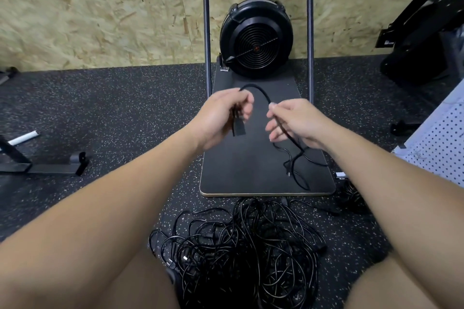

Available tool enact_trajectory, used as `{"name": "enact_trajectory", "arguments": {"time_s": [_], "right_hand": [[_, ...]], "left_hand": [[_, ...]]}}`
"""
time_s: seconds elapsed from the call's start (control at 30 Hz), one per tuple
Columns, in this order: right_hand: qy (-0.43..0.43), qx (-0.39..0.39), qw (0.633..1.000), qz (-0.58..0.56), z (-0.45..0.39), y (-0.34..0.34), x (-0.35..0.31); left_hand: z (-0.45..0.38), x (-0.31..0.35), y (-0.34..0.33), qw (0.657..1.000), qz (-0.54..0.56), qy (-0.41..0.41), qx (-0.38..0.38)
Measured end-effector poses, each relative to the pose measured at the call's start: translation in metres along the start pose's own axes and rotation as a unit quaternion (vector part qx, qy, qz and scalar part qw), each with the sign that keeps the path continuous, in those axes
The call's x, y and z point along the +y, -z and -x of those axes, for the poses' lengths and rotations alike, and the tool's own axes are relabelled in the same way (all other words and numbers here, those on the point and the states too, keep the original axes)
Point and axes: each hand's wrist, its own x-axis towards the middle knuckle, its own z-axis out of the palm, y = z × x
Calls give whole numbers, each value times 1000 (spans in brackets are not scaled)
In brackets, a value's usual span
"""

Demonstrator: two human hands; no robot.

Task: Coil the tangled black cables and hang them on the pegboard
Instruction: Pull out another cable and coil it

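A tangled heap of black cables point(241, 238) lies on the speckled floor between my knees. My left hand point(223, 115) grips one black cable point(261, 91) near its end, and the plug hangs below my fingers. The cable arches over to my right hand point(293, 120), which pinches it between thumb and fingers. From there it trails down in loose loops onto the black board point(238, 165). A white pegboard point(442, 143) leans at the right edge.
A black fan-wheel machine point(256, 40) with two upright poles stands on the board against an OSB wall. Black metal frame feet point(50, 165) lie on the floor at left. More black gear point(421, 40) sits at the far right.
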Motion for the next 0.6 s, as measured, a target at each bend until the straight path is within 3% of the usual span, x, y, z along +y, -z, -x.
{"name": "enact_trajectory", "arguments": {"time_s": [0.07, 0.17, 0.27, 0.4, 0.5, 0.6], "right_hand": [[-20, -70, 989, 129, 5, -1, 6], [1, -148, 909, 389, 12, 3, 20], [29, -194, 871, 451, 16, 2, 20], [143, -223, 812, 521, 26, -20, 2], [247, -144, 827, 484, 31, -28, -7], [282, -44, 889, 358, 32, -16, -16]], "left_hand": [[-3, 6, 1, 997, 63, 7, 46], [-5, 6, 12, 992, 93, 39, 82], [-4, 0, 15, 989, 104, 57, 93], [-5, -13, 12, 997, 51, 36, 51], [1, -16, 5, 995, -91, 40, 19], [5, -15, -1, 968, -247, 19, -34]]}}
